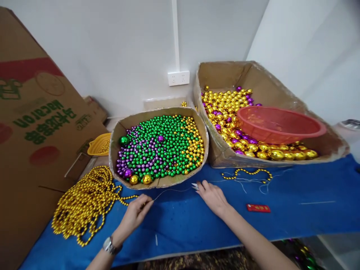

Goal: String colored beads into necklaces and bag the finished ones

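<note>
My left hand (136, 212), with a watch (109, 245) on its wrist, pinches a thin pale thread (168, 190) beside the end of a gold bead strand (125, 199). The thread runs in a slack curve towards my right hand (212, 197). That hand is closed around small thread snips (195, 186), whose pointed metal blades show at the fingertips, close to the thread. Most of the snips is hidden by the fingers. A heap of gold bead strands (84, 202) lies to the left of my left hand. Whether the blades touch the thread I cannot tell.
Behind my hands stands a cardboard tray (161, 182) of green, purple and gold beads. A larger cardboard box (225, 161) holds bigger balls and a red plastic basket (281, 122). A short gold bead string (253, 172) and a red packet (258, 208) lie on the blue cloth (191, 228).
</note>
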Tool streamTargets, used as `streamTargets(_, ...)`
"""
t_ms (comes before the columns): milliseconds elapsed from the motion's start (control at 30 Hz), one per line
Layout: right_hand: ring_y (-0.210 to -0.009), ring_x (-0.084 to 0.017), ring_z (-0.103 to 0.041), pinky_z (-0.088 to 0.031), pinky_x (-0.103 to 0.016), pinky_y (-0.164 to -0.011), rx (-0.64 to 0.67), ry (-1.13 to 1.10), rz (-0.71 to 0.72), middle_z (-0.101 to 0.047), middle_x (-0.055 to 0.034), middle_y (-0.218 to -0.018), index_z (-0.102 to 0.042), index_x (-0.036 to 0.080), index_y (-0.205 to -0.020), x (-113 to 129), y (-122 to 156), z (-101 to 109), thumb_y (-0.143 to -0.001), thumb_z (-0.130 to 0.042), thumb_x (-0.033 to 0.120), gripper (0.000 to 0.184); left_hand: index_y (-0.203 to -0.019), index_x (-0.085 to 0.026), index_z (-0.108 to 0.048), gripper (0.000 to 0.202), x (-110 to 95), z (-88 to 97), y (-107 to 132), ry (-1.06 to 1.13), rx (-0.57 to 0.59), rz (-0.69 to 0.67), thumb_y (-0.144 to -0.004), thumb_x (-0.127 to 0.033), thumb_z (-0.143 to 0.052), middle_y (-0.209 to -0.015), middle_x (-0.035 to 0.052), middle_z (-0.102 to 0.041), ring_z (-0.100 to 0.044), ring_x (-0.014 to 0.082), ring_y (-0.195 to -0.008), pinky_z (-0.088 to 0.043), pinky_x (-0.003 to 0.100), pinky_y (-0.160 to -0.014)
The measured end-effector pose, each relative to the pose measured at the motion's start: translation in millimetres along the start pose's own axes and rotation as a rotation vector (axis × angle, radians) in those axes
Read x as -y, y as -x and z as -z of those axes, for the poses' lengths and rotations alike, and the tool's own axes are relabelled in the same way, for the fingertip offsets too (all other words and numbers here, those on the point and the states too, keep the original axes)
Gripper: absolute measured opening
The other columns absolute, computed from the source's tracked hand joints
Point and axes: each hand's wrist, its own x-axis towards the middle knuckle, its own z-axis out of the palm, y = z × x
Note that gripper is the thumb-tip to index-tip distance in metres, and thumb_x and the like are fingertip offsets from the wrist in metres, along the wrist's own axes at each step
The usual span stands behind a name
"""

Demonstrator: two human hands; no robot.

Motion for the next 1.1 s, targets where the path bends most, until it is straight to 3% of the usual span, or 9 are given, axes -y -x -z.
streamTargets(200, -0.081, -0.015, -0.064, -0.047, -0.024, -0.068, 0.04, -0.038, -0.038, -0.061, -0.0045, -0.096, -0.059, 0.023, -0.111, -9.5, 2.6, -2.1, -0.097, -0.042, 0.031, 0.023, -0.083, -0.019, -0.059, 0.025, 4.6, -4.7, -1.0, -0.075, -0.055, -0.046, -0.094, -0.034, -0.042, -0.076, 0.0015, -0.061, -0.059, 0.0139, -0.069, -0.045, 0.022, -0.065)
streamTargets(367, -0.089, -0.016, -0.064, -0.048, -0.024, -0.066, 0.046, -0.065, -0.186, -0.057, -0.005, -0.113, -0.052, 0.028, -0.122, -63.5, 25.6, 8.3, -0.095, -0.044, 0.039, 0.031, -0.094, -0.02, -0.064, 0.024, 28.0, -37.5, -19.1, -0.467, -0.243, -0.073, -0.092, -0.032, -0.044, -0.088, 0.0073, -0.067, -0.064, 0.0195, -0.075, -0.049, 0.028, -0.068)
streamTargets(500, -0.082, -0.015, -0.063, -0.051, -0.029, -0.068, 0.062, -0.079, -0.277, -0.059, -0.0059, -0.11, -0.053, 0.02, -0.12, -100.9, 27.3, 11.6, -0.094, -0.049, 0.026, 0.027, -0.102, -0.021, -0.067, 0.027, 30.6, -61.2, -37.0, -0.778, -0.165, -0.06, -0.09, -0.019, -0.044, -0.099, 0.0118, -0.069, -0.064, 0.0282, -0.088, -0.051, 0.036, -0.07)
streamTargets(600, -0.08, -0.014, -0.061, -0.052, -0.032, -0.071, 0.057, -0.135, -0.275, -0.061, -0.0043, -0.104, -0.058, 0.015, -0.109, -107.4, 21.0, 10.2, -0.091, -0.056, 0.026, 0.021, -0.109, -0.02, -0.066, 0.029, 24.1, -67.2, -43.4, -0.814, -0.152, -0.069, -0.089, -0.02, -0.046, -0.105, 0.0136, -0.067, -0.062, 0.0313, -0.098, -0.051, 0.04, -0.078)
streamTargets(700, -0.078, -0.013, -0.061, -0.051, -0.03, -0.07, 0.004, -0.234, -0.266, -0.062, -0.0034, -0.099, -0.061, 0.015, -0.097, -98.1, 24.3, 14.1, -0.09, -0.056, 0.022, 0.011, -0.108, -0.02, -0.067, 0.027, 10.6, -68.0, -47.7, -0.67, -0.198, -0.113, -0.088, -0.028, -0.049, -0.103, 0.0123, -0.069, -0.063, 0.0309, -0.096, -0.05, 0.041, -0.081)
streamTargets(800, -0.076, -0.012, -0.061, -0.048, -0.025, -0.07, -0.086, -0.383, -0.229, -0.063, -0.0014, -0.093, -0.062, 0.019, -0.092, -77.5, 44.1, 29.6, -0.089, -0.053, 0.014, 0.011, -0.104, -0.021, -0.066, 0.026, -23.8, -68.8, -56.5, -0.312, -0.177, -0.152, -0.09, -0.033, -0.048, -0.098, 0.0085, -0.071, -0.066, 0.0245, -0.089, -0.051, 0.035, -0.08)
streamTargets(900, -0.075, -0.011, -0.061, -0.047, -0.019, -0.068, -0.186, -0.541, -0.189, -0.063, -0.0002, -0.083, -0.062, 0.021, -0.09, -53.4, 74.5, 55.7, -0.092, -0.049, 0.022, 0.014, -0.104, -0.021, -0.065, 0.027, -84.6, -74.3, -72.3, 0.107, -0.053, -0.192, -0.093, -0.034, -0.043, -0.101, 0.0069, -0.069, -0.065, 0.0196, -0.092, -0.051, 0.029, -0.08)
streamTargets(1000, -0.071, -0.012, -0.06, -0.047, -0.02, -0.063, -0.327, -0.739, -0.24, -0.063, -0.0019, -0.081, -0.062, 0.02, -0.09, -38.0, 105.7, 81.7, -0.093, -0.046, 0.037, 0.024, -0.114, -0.021, -0.062, 0.032, -152.8, -90.4, -95.4, 0.399, 0.16, -0.359, -0.094, -0.034, -0.04, -0.115, 0.008, -0.065, -0.059, 0.0192, -0.107, -0.045, 0.032, -0.094)
streamTargets(1100, -0.065, -0.013, -0.058, -0.046, -0.023, -0.058, -0.645, -1.117, -0.44, -0.061, -0.0015, -0.074, -0.063, 0.019, -0.079, -37.7, 130.7, 94.6, -0.082, -0.062, 0.044, 0.025, -0.12, -0.022, -0.059, 0.039, -203.4, -118.0, -120.8, 0.579, 0.414, -0.486, -0.096, -0.036, -0.032, -0.124, 0.0077, -0.061, -0.053, 0.0195, -0.115, -0.036, 0.035, -0.104)
